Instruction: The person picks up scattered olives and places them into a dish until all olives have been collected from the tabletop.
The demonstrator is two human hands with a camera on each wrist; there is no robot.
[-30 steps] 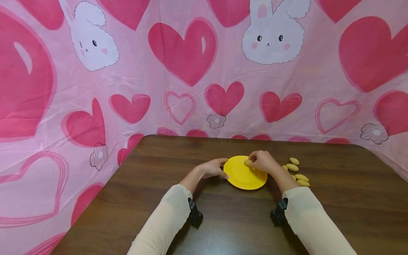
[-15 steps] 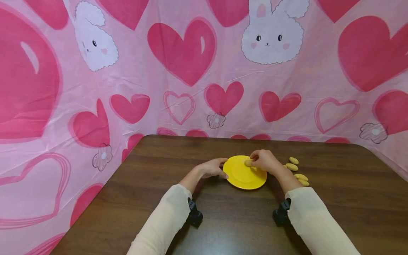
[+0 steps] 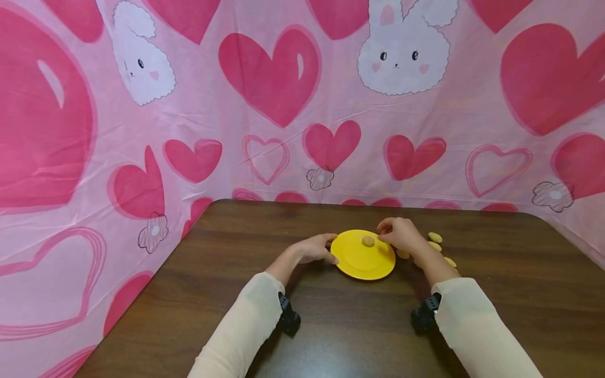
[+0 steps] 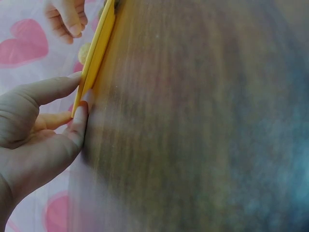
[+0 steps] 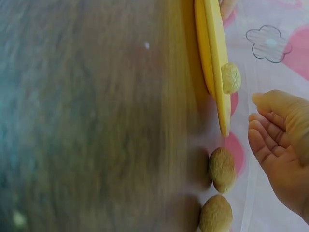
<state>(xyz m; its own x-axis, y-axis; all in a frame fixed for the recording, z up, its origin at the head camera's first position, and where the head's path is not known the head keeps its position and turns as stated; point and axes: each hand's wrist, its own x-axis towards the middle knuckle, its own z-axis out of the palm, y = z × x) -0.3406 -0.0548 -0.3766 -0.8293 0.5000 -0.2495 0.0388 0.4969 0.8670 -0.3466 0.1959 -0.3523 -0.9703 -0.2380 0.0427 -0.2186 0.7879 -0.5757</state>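
A yellow plate [image 3: 360,264] lies on the wooden table. Near its back right rim sits one small tan oval piece, potato-like [image 3: 368,241]; its exact kind is unclear. At the plate's left edge, my left hand [image 3: 313,249] holds the rim between thumb and fingers, as the left wrist view shows the thumb [image 4: 77,128] against it. My right hand [image 3: 403,234] hovers just right of that piece, fingers loosely bent and holding nothing. In the right wrist view, a gap separates the right hand [image 5: 285,137] from the oval piece [image 5: 231,78].
Several more tan ovals lie right of the plate, among them one at the back [image 3: 435,238]; my right forearm partly hides others. Two brown ovals, a nearer one [image 5: 222,169] and another [image 5: 216,215], show beside the plate. A pink heart-print cloth [image 3: 293,105] hangs behind the table [image 3: 264,220].
My right hand has let go of the oval piece, leaving it on the plate, and has moved slightly right and away. The left hand has stayed at the plate's rim.
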